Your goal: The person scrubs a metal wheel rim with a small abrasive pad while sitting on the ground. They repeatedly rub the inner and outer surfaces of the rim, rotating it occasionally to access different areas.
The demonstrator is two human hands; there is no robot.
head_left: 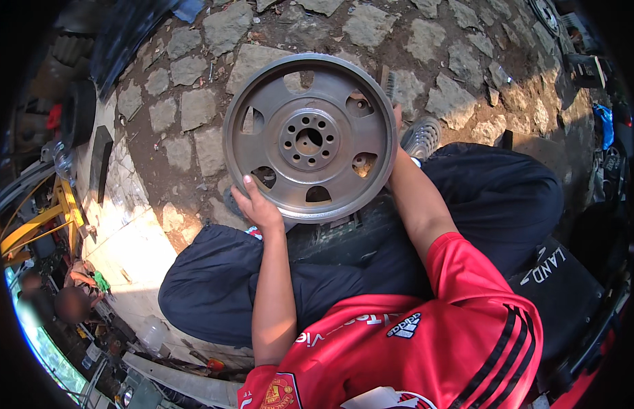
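A round metal flywheel (272,153) is held up in front of me, its face turned toward me. It has a ring of bolt holes round a central hole and several larger windows nearer its rim. My left hand (262,208) grips the lower left edge, thumb on the front and the other fingers mostly behind. On the right side my right hand (398,129) holds the rim, its fingers largely hidden by the flywheel. Below the flywheel, between my knees, is a dark surface (330,249), partly covered by my legs.
Rough stone paving (197,109) lies beyond the flywheel. A brush-like thing (388,82) rests behind its right edge. To the left stands a yellow metal frame (58,211); a clear plastic bottle (153,334) is at lower left. Blue plastic (605,126) shows at far right.
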